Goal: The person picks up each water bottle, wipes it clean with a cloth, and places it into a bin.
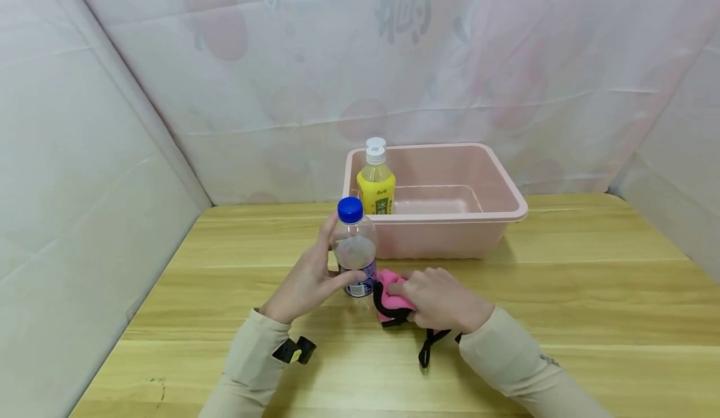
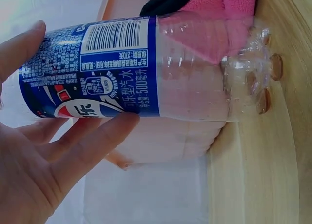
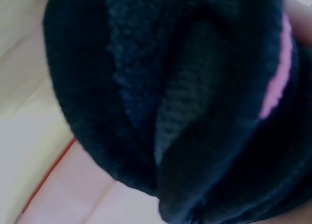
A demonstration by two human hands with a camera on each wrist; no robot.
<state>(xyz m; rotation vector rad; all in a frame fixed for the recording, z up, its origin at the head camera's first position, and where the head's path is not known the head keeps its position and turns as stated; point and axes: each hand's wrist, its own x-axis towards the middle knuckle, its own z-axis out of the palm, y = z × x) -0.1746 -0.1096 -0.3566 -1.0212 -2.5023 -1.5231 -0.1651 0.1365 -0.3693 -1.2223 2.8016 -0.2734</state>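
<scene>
In the head view my left hand (image 1: 312, 277) grips a clear plastic bottle (image 1: 355, 249) with a blue cap, its thumb across the front and fingers behind. The left wrist view shows the blue Pepsi-style label (image 2: 97, 70) and the see-through lower part. The bottle is upright, its base close to the table. My right hand (image 1: 441, 299) holds a bunched pink cloth (image 1: 390, 287) with black edging against the bottle's lower right side. A black loop (image 1: 425, 349) hangs from the cloth. Folded dark fabric (image 3: 195, 97) fills most of the right wrist view.
Behind the hands stands a pink plastic basin (image 1: 439, 240) on the wooden table (image 1: 264, 237). Inside its left end is a bottle with a yellow label (image 1: 377, 190) and white cap, upright. Pale printed curtains (image 1: 315, 80) enclose the table at the back and sides.
</scene>
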